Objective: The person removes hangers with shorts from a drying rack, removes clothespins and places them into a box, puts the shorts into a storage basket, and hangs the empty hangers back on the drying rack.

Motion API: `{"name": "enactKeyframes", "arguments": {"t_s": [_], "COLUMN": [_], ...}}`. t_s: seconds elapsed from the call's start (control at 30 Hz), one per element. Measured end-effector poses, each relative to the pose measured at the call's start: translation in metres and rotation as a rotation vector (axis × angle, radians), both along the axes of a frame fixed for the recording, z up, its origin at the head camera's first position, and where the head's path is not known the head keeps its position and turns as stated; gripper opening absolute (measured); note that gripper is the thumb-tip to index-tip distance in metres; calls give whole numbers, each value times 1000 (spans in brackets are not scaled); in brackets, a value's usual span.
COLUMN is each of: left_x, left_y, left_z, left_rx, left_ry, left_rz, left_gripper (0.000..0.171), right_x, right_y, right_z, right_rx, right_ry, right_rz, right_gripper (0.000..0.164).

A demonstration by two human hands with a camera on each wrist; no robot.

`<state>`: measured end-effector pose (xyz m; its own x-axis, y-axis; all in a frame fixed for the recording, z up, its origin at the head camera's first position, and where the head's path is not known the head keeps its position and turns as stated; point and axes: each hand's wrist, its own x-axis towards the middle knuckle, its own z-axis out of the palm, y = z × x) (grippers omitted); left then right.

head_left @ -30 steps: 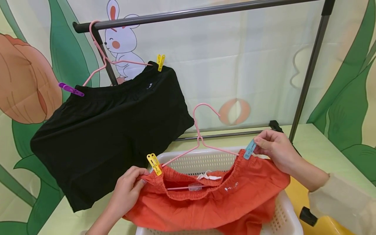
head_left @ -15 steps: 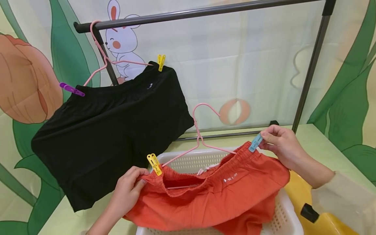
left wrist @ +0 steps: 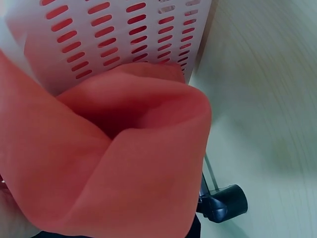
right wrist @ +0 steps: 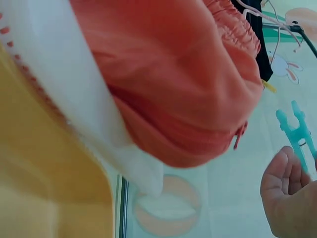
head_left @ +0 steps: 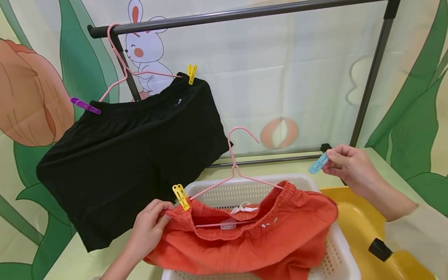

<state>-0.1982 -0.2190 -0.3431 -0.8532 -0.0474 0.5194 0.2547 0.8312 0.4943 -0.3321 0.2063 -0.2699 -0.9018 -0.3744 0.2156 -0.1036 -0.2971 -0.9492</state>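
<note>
Orange shorts (head_left: 245, 249) lie over a white basket (head_left: 341, 249), a pink hanger (head_left: 233, 157) running inside their gathered waistband. At the waistband's left end a yellow clothespin (head_left: 181, 197) clips cloth and hanger together. My left hand (head_left: 148, 227) grips the waistband just beside that clothespin; in the left wrist view, orange cloth hides most of this hand. Off to the right of the shorts, my right hand (head_left: 353, 169) pinches a light blue clothespin (head_left: 318, 163) by its handle end. In the right wrist view this clothespin (right wrist: 296, 131) stands apart from the cloth.
Black shorts (head_left: 133, 163) hang on the left from a grey rack bar (head_left: 238, 14), held by a purple clothespin (head_left: 85, 105) and another yellow clothespin (head_left: 191, 74). A yellow tub (head_left: 353, 210) stands right of the basket. A printed curtain (head_left: 308, 77) is behind.
The blue clothespin has come off the orange waistband. My right hand has carried it to the right, and the waistband's right end has dropped back. My left hand barely moved.
</note>
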Motion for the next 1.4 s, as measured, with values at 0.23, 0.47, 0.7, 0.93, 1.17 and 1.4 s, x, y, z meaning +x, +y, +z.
{"name": "enactKeyframes", "arguments": {"t_s": [0.23, 0.47, 0.7, 0.93, 1.17, 1.4], "left_x": [1, 1, 1, 2, 3, 3], "left_y": [0, 0, 0, -1, -1, -1], "left_z": [0, 1, 2, 3, 3, 2], "left_rx": [4, 4, 16, 22, 31, 28], "left_ry": [-15, -21, -48, -55, -59, -55], "left_rz": [-5, -8, -6, -1, -4, -2], "left_gripper": [20, 19, 19, 20, 20, 20], "right_x": [-5, -9, -11, -15, -21, -27], "right_y": [12, 18, 24, 32, 40, 43], "right_z": [-1, -3, -5, -8, -17, -27], "right_rx": [28, 104, 211, 435, 565, 666], "right_ry": [-72, -125, -146, -142, -180, -204], "right_rz": [67, 29, -37, -114, -129, -102], "right_gripper": [20, 17, 11, 15, 25, 36]}}
